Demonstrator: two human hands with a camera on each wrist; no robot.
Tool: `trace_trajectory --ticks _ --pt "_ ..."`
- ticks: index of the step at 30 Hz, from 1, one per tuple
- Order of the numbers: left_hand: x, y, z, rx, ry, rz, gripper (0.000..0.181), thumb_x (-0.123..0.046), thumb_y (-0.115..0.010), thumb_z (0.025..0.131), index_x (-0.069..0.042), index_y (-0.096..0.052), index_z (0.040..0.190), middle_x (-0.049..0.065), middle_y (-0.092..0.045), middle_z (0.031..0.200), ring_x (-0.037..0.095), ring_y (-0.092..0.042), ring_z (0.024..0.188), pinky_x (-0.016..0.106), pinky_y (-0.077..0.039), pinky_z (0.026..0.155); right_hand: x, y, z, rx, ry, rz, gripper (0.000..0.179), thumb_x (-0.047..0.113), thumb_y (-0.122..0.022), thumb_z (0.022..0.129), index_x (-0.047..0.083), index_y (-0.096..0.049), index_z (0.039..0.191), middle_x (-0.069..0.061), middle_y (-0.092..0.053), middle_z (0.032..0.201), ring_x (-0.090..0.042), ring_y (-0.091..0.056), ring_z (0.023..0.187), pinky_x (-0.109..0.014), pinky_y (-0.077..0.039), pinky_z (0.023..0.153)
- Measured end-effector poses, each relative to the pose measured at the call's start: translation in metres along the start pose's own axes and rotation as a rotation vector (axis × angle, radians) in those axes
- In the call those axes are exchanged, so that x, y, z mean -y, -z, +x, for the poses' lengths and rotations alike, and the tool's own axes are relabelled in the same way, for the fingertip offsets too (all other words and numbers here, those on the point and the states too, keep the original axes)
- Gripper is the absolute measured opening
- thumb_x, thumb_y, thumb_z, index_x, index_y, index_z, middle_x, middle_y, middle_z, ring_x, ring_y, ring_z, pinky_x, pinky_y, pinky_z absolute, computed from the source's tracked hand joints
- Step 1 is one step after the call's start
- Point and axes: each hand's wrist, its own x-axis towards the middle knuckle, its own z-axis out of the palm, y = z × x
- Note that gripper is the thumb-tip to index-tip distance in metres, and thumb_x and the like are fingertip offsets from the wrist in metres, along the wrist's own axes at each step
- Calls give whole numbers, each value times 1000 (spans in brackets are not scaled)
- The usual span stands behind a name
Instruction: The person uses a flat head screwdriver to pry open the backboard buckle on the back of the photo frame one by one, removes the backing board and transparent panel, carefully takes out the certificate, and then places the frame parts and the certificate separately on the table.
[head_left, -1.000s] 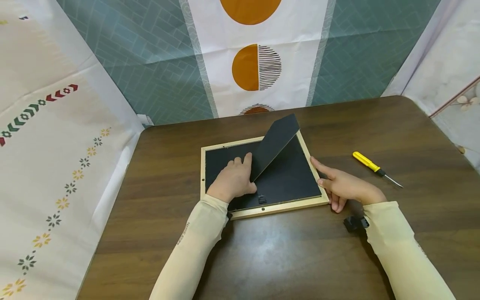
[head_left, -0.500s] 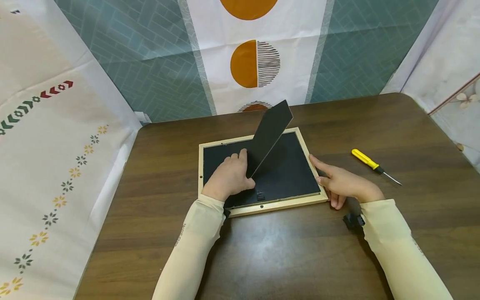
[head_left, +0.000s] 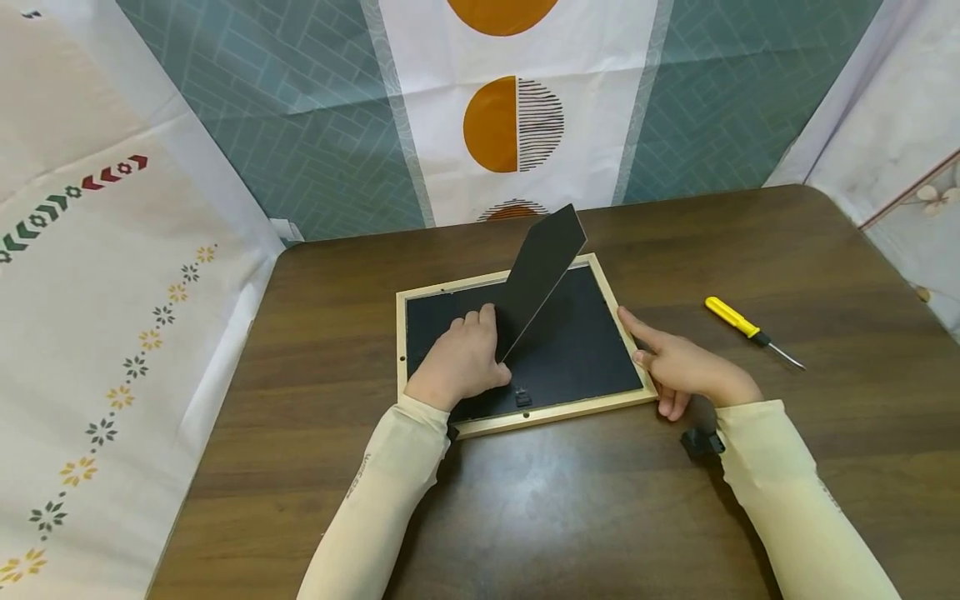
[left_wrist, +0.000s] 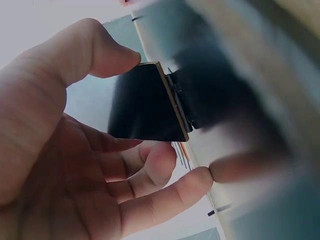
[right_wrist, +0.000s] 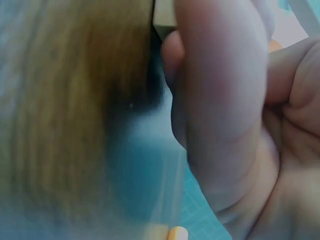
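A picture frame [head_left: 577, 410] with a light wood border lies back side up, showing its black backing board [head_left: 585, 333]. From that board rises a black easel leg [head_left: 543, 258], tilted up toward the far side. My left hand [head_left: 461, 354] pinches the leg near its lower, hinged end. Seen from the left wrist, the thumb and fingers sit on either side of the leg [left_wrist: 147, 105], next to its hinge [left_wrist: 182, 102]. At the frame's right border, my right hand [head_left: 686, 367] grips the corner area; its lower fingers are partly hidden beside the edge.
To the right on the brown wooden table [head_left: 562, 517] lies a screwdriver [head_left: 735, 318] with a yellow handle. Patterned cloths hang behind the table and along both sides. A small black turn clip [head_left: 522, 397] sits near the frame's front border.
The easel leg has swung up to a steeper angle from the backing, mostly in the first half second. Both hands keep nearly the same places on leg and frame.
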Motion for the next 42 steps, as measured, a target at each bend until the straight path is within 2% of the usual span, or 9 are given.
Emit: trace_trajectory --ticks 5,12,20,25,29,33,36,38,42 --pt "3 -2 -5 -16 3 6 82 -25 -71 85 9 -33 149 24 -53 137 36 -55 116 43 -47 98 0 -4 0 -2 -6 4 71 13 -38 110 35 6 162 -18 -55 63 -27 -60 46 -43 -57 51" --pt "4 -2 -7 -68 -23 -13 78 -24 -70 85 10 -35 146 24 -55 129 35 -56 109 45 -51 90 3 -3 -1 -15 -26 -10 70 16 -36 110 37 7 161 -19 -55 76 -25 -58 45 -43 -57 51" --pt "7 -7 -11 -96 1 11 83 -25 -68 92 8 -24 155 25 -51 138 36 -55 115 43 -54 85 4 -8 2 -49 -3 0 70 22 -40 111 37 4 162 -15 -54 58 -33 -61 47 -44 -57 52" --pt "10 -6 -11 -79 22 11 83 -27 -65 95 4 -21 158 23 -49 140 34 -55 119 43 -55 85 8 -10 0 -115 13 -79 68 21 -48 109 19 -8 164 -12 -54 61 -29 -59 47 -41 -56 51" --pt "25 -1 -11 8 -14 -93 81 -31 -62 98 1 -21 159 19 -44 148 30 -51 129 41 -50 97 17 -12 -8 -169 9 -155 64 22 -52 107 3 -23 160 -9 -53 67 -24 -58 48 -39 -55 50" --pt "49 7 -16 99 -89 -271 74 -31 -59 100 -5 -24 160 11 -49 138 22 -55 119 37 -45 100 28 -18 -15 -142 6 -170 67 25 -58 105 2 -26 159 -8 -53 67 -24 -57 47 -39 -54 51" --pt "67 12 -23 105 -127 -363 65 -27 -58 101 -14 -31 159 5 -53 127 17 -56 110 36 -46 95 36 -25 -16 -118 3 -177 71 28 -61 103 2 -26 158 -8 -53 67 -23 -57 48 -38 -54 51" --pt "76 12 -26 93 -154 -362 60 -22 -57 102 -20 -36 158 4 -53 125 16 -55 109 35 -46 94 39 -30 -16 -123 -8 -190 71 28 -61 103 1 -26 158 -7 -54 67 -22 -58 48 -38 -54 52" --pt "80 9 -26 90 -193 -264 56 -17 -52 103 -28 -41 157 6 -52 123 19 -51 108 35 -45 91 40 -35 -14 -155 -14 -201 71 25 -61 102 -2 -25 158 -7 -54 67 -22 -60 49 -37 -55 52"
